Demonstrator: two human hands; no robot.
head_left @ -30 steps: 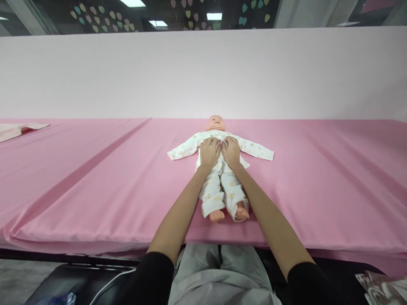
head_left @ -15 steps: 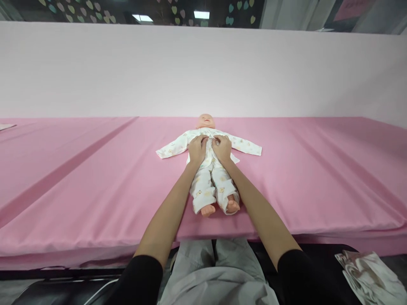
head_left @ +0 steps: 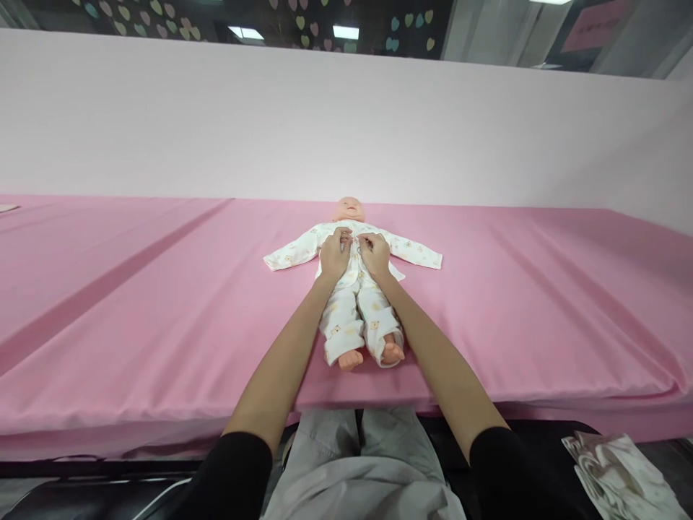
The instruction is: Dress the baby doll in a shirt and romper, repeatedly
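A baby doll [head_left: 349, 210] lies on its back on a pink sheet, head away from me and bare feet toward me. It wears a white printed jacket [head_left: 295, 250] with the sleeves spread wide, and matching trousers [head_left: 342, 328]. My left hand [head_left: 335, 253] pinches the front of the jacket at the chest, left of the middle. Opposite it, my right hand [head_left: 375, 254] is closed on the jacket front as well, a small gap between the two. The fingertips partly hide the fabric edges they hold.
The pink sheet [head_left: 162, 310] covers a wide padded table, backed by a white wall [head_left: 346, 130]. A folded pale cloth [head_left: 622, 469] lies at the lower right on a black surface. A white cable [head_left: 162, 498] runs at the lower left.
Both hands stay at the jacket's chest, with the right fingers shifted slightly. The view has tilted a little; the doll lies as before.
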